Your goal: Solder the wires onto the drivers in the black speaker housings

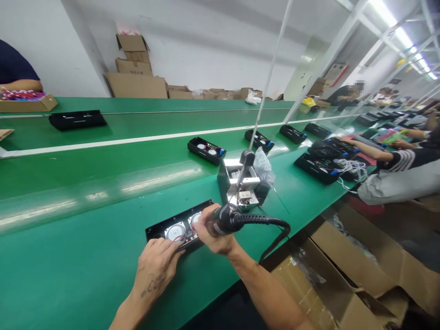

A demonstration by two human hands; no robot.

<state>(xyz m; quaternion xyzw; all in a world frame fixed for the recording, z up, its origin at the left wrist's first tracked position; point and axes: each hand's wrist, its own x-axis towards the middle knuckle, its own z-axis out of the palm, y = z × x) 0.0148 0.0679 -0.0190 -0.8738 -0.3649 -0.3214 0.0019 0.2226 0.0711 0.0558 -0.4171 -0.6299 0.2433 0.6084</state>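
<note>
A black speaker housing (161, 225) lies open on the green bench, with two round speaker drivers (175, 232) and some thin wires inside. My left hand (158, 260) grips its near edge, fingers bent over the rim. In my right hand (217, 238) is an electric screwdriver (220, 222), wrapped by the fingers and held over the right half of the housing. Its tip is hidden by the hand. A black cable (271, 221) runs from its end down past the bench edge. Just beyond stands a metal screw feeder (240, 183).
Several open speaker housings (206, 150) lie along the bench and conveyor. A clear plastic bag (264, 168) hangs at the feeder's right. Cardboard boxes (330, 279) stand below the bench edge. Other people work at the right, one person's arm (369, 151) reaching over housings and white cables.
</note>
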